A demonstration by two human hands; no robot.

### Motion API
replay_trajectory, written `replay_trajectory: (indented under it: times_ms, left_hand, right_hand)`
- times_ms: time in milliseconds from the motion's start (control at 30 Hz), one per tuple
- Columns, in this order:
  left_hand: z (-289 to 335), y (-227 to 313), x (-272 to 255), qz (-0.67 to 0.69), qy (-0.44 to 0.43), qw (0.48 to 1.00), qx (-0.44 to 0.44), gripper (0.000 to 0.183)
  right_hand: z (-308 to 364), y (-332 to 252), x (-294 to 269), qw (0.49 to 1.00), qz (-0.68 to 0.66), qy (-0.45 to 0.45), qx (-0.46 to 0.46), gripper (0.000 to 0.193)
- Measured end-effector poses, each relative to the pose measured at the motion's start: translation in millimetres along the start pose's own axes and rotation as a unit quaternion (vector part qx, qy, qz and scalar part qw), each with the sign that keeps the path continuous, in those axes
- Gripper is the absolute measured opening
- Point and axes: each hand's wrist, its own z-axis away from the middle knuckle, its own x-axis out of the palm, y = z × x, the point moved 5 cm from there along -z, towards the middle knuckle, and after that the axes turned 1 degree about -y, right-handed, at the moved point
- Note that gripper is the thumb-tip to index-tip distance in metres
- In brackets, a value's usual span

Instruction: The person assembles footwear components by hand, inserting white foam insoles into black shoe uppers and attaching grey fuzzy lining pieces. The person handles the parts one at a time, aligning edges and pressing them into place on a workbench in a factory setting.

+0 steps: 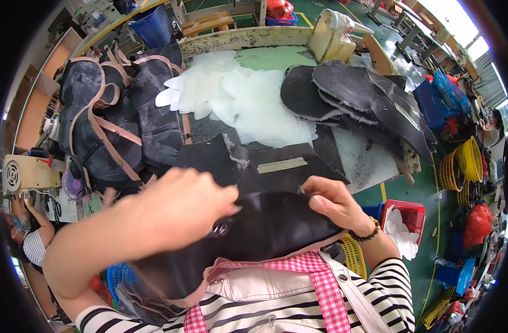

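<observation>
Both my hands hold a shiny black leather-like piece (270,230) close to my chest. My left hand (179,205) grips its left side from above, near a small metal eyelet (220,227). My right hand (334,205), with a dark bead bracelet on the wrist, pinches its upper right edge. Past the piece, on the worktable (370,158), lie flat black sheets (254,164) with a pale rectangular strip (281,165) on top.
Stacks of black pieces with tan binding (107,116) lie at the left, white cut pieces (243,100) in the middle, dark grey pieces (365,100) at the right. A red crate of white pieces (403,222), yellow baskets (464,164) and blue bins stand around. A person sits at lower left.
</observation>
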Motion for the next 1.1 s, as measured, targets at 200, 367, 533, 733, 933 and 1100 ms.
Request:
replay_trajectory:
  times_ms: [200,367,533,733,933,1100]
  left_hand:
    - [-118,-48,14,0.088,-0.096,0.991,0.029,0.038]
    - [-166,-87,55,0.152,-0.023,0.985,0.082,0.039]
    - [-175,-90,66,0.197,-0.046,0.978,0.056,0.036]
    - [-181,-95,74,0.203,-0.022,0.978,0.044,0.035]
    - [-183,-95,75,0.172,-0.032,0.984,0.012,0.034]
    - [-183,-88,72,0.139,-0.029,0.99,-0.022,0.034]
  right_hand:
    - [-28,42,-66,0.957,0.254,0.124,0.071,0.044]
    - [-55,60,-87,0.907,0.378,0.138,0.123,0.049]
    - [-59,63,-92,0.92,0.345,0.119,0.141,0.049]
    - [-69,67,-97,0.912,0.364,0.106,0.154,0.048]
    - [-76,68,-96,0.888,0.426,0.1,0.142,0.049]
    - [-89,45,-88,0.732,0.63,0.113,0.235,0.044]
